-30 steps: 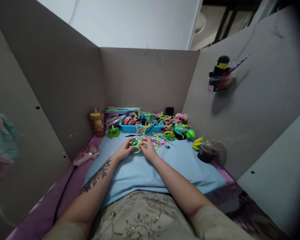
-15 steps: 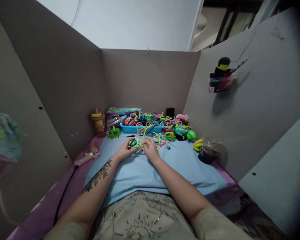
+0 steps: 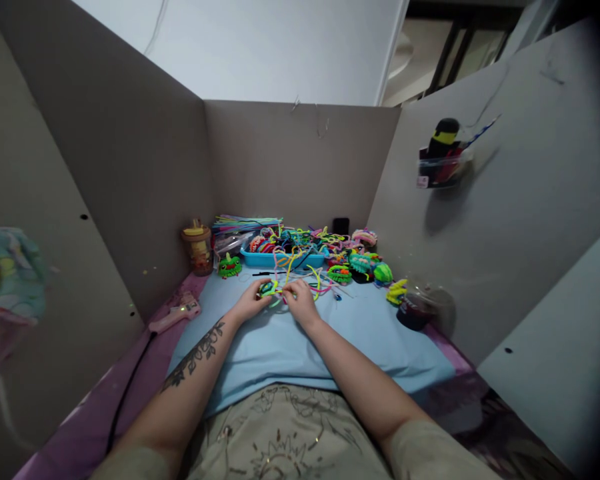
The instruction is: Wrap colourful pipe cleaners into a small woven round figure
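My left hand [image 3: 253,300] is closed around a small green and dark piece made of bent pipe cleaners [image 3: 269,289], held just above the blue cloth. From this piece several loose pipe cleaner ends in yellow, pink and orange stick out, rising toward the tray and spreading right. Close beside it, my right hand [image 3: 300,300] pinches a pipe cleaner at the piece's right side. Its fingertips partly hide the spot where they grip. Behind both hands lie a black stick [image 3: 264,274] and a few pale stems.
A blue tray [image 3: 253,259] heaped with colourful pipe cleaners stands at the back. A green frog-like figure [image 3: 229,266] sits left of it. Finished fuzzy pieces [image 3: 339,273] lie right. A pink glue gun [image 3: 176,315], a drink cup [image 3: 197,250] and a dark container [image 3: 413,312] stand near the walls.
My right hand has shifted slightly left, closer to the left hand and the green piece. The left hand still holds the piece, with a little more yellow-green showing.
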`<control>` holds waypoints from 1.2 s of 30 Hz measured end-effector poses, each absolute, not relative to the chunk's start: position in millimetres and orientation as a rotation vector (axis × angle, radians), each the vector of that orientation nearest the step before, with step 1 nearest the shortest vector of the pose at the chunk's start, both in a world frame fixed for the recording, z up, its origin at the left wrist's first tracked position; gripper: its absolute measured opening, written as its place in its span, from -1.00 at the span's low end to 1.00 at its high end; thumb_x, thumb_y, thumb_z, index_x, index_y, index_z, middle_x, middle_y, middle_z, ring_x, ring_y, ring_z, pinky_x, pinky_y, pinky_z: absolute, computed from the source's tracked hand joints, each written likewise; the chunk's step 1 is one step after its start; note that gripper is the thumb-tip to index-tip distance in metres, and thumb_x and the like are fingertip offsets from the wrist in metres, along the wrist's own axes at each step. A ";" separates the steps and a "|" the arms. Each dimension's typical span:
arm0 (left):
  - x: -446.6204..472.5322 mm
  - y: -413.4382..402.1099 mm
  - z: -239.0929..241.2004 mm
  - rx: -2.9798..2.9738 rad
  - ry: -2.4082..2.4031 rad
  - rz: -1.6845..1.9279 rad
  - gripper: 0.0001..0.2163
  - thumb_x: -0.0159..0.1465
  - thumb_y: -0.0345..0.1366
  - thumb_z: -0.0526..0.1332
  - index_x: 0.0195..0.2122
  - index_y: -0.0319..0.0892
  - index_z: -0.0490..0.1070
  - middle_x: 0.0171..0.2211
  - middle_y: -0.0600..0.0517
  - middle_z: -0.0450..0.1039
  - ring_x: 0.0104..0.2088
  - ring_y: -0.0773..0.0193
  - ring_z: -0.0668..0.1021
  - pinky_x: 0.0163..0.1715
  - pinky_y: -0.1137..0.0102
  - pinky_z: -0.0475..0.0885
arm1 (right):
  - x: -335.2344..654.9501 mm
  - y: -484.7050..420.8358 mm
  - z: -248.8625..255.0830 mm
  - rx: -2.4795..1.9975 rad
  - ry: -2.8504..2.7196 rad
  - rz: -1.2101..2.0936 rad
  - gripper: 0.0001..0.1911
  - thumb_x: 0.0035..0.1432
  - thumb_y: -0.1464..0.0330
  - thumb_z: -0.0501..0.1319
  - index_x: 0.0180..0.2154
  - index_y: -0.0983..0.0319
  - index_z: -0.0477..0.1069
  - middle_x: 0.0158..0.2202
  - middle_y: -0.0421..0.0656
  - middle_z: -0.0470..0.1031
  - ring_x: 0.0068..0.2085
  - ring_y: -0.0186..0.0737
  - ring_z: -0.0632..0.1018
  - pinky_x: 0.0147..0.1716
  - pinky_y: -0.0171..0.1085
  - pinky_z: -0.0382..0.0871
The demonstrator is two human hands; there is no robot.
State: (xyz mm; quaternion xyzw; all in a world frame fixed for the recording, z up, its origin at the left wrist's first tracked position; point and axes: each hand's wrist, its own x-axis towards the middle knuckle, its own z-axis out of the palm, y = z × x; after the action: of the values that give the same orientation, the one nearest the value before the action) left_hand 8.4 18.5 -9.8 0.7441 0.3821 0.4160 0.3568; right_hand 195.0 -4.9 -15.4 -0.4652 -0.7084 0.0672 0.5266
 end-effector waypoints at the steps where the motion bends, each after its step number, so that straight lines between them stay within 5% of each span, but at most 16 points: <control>1: 8.3 18.5 -9.6 1.920 0.985 1.074 -0.48 0.10 -0.18 0.30 0.08 -0.21 0.31 -0.06 -0.10 0.42 -0.17 0.16 0.49 -0.27 0.34 0.45 | 195.3 -5.6 -14.6 -1.114 -1.692 0.151 -0.83 0.14 0.47 0.17 -0.39 0.18 0.53 -0.37 -0.14 0.45 -0.23 -0.13 0.43 -0.15 -0.16 0.29; 19: 11.6 21.3 -11.2 1.960 1.034 1.185 -0.49 0.07 -0.14 0.33 0.04 -0.19 0.32 -0.06 -0.08 0.39 -0.16 0.16 0.48 -0.32 0.37 0.42 | 192.7 -12.2 -8.6 -1.144 -1.672 0.014 -0.85 0.13 0.47 0.17 -0.38 0.22 0.51 -0.23 -0.05 0.38 -0.09 -0.05 0.34 -0.01 -0.08 0.22; 28: 13.1 28.2 -20.8 1.974 1.094 1.350 -0.43 -0.07 -0.17 0.43 -0.03 -0.14 0.31 -0.08 -0.06 0.33 -0.01 0.06 0.41 -0.04 0.20 0.36 | 186.1 -17.5 -5.1 -1.130 -1.767 -0.045 -0.84 0.16 0.46 0.14 -0.38 0.21 0.48 -0.35 -0.07 0.44 -0.19 -0.06 0.36 -0.09 -0.11 0.25; 36: 15.6 28.4 -23.3 1.945 1.034 1.373 -0.37 -0.05 -0.17 0.43 0.02 -0.15 0.23 -0.02 -0.09 0.34 0.01 0.09 0.43 0.01 0.21 0.34 | 186.7 -14.8 -7.7 -1.141 -1.763 -0.078 -0.85 0.17 0.44 0.14 -0.37 0.20 0.49 -0.35 -0.08 0.47 -0.20 -0.07 0.39 -0.10 -0.11 0.25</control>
State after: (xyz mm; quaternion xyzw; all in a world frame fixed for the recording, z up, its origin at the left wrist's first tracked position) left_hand 15.6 28.4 -23.3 0.7215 0.3836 0.5093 0.2698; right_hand 186.7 -14.8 -7.7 -0.4711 -0.7281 -0.0322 0.4969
